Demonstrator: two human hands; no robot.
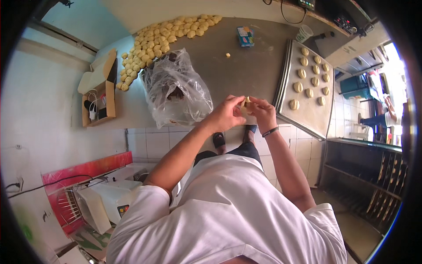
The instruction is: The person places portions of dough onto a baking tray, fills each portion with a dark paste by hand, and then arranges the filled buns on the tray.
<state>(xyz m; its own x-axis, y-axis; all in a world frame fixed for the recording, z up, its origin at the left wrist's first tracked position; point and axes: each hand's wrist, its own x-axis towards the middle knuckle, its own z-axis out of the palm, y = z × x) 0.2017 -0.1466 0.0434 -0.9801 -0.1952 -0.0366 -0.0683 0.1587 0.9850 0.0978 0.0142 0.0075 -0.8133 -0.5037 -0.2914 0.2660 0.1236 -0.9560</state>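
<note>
Both of my hands meet over the near edge of the metal table (pixel 246 66), fingers closed around one small piece of pale dough (pixel 247 104). My left hand (pixel 226 115) pinches it from the left, and my right hand (pixel 263 115), with a dark band at the wrist, grips its right side. The fingers cover part of the dough. To the left lies a clear plastic bag (pixel 193 94) with a dark brown filling (pixel 176 93) inside. On the right, a metal baking tray (pixel 307 112) bears several shaped dough pieces (pixel 299 87) in rows.
Many dough balls (pixel 151 46) crowd the table's far left. A cardboard box (pixel 110 99) with cables stands at the left edge. Farther back are a blue box (pixel 245 36), a cup (pixel 304 33) and a dough scrap (pixel 227 55). A machine (pixel 105 198) stands lower left; another person (pixel 389 118) is far right.
</note>
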